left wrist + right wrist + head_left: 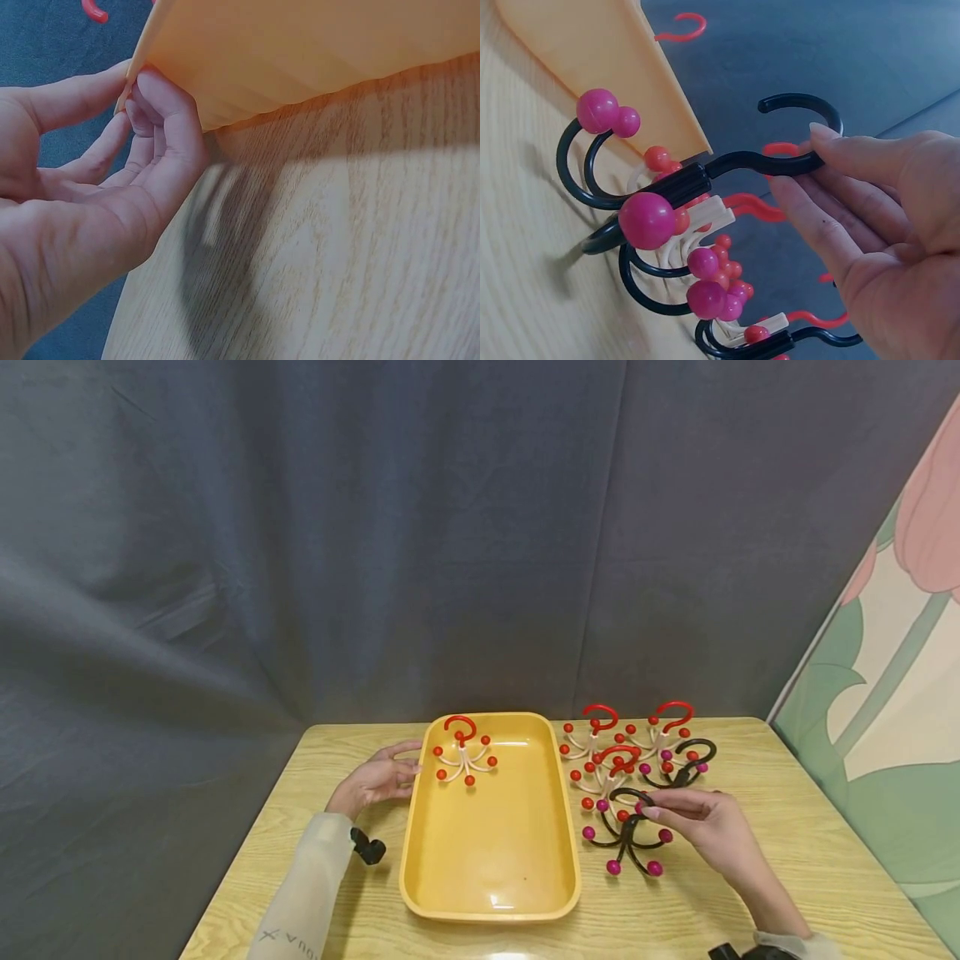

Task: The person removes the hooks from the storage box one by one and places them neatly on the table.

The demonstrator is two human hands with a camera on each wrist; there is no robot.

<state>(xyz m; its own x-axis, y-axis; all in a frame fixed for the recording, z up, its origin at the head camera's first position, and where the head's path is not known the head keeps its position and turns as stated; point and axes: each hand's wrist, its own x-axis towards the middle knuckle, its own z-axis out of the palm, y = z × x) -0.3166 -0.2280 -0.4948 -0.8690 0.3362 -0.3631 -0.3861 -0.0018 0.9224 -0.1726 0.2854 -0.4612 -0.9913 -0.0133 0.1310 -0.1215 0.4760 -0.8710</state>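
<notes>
My right hand (708,828) pinches the curved hook of a black claw hanger (739,161), its several curled arms tipped with magenta balls. That hanger hangs arms-down just right of a yellow tray (491,912). On the tray's left side my left hand (381,779) grips the rim between thumb and fingers, which the left wrist view shows close up at the tray wall (247,60). Inside the tray, toward its far left corner, stands a white claw hanger (465,763) with a red hook and red balls.
Right of the tray, several hangers crowd together: white-and-red ones, such as the far right hanger (660,739), and another black hanger (682,775). A wooden table (780,860) bears everything. Behind it hangs a dark curtain (465,543); a flower-patterned panel (900,693) stands at right.
</notes>
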